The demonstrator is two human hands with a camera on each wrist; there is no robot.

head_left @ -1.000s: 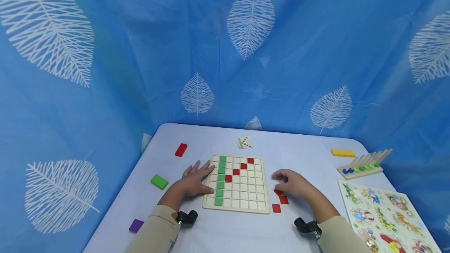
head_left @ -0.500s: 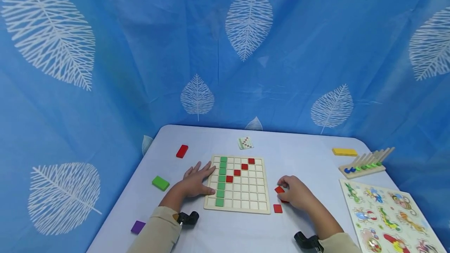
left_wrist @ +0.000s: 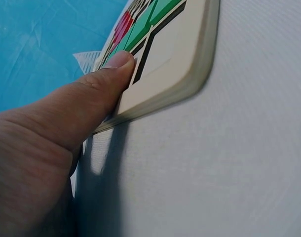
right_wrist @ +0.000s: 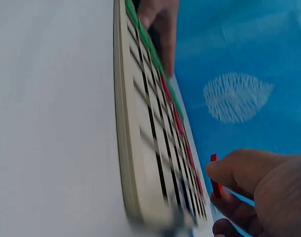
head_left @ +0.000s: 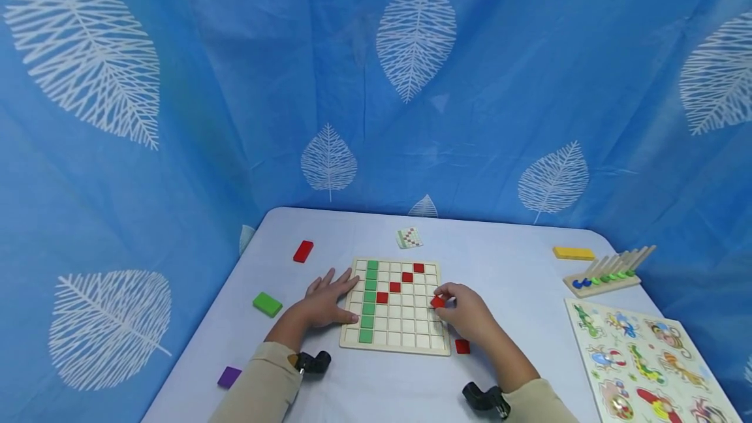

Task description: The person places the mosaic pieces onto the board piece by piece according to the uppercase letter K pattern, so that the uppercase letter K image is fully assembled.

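Observation:
A wooden grid board (head_left: 411, 349) lies on the table with a column of green tiles (head_left: 368, 309) and a diagonal of red tiles (head_left: 395, 287). My left hand (head_left: 322, 304) rests on its left edge, fingers spread; the left wrist view shows the thumb (left_wrist: 98, 81) on the board's rim. Over the right edge, my right hand (head_left: 467, 312) pinches a red square tile (head_left: 437, 302) between thumb and finger. The right wrist view shows this tile (right_wrist: 215, 177) edge-on, apart from the board. Another red tile (head_left: 462, 346) lies just right of the board's near corner.
A small pattern card (head_left: 409, 237) lies behind the board. Red (head_left: 303, 251), green (head_left: 267, 304) and purple (head_left: 229, 377) blocks lie to the left. At the right are a yellow block (head_left: 573, 253), a pegged wooden rack (head_left: 602, 284) and an animal picture board (head_left: 646, 361).
My right hand has picked up a red tile from beside the board and carried it left, over the board's right edge. My left hand has stayed in place.

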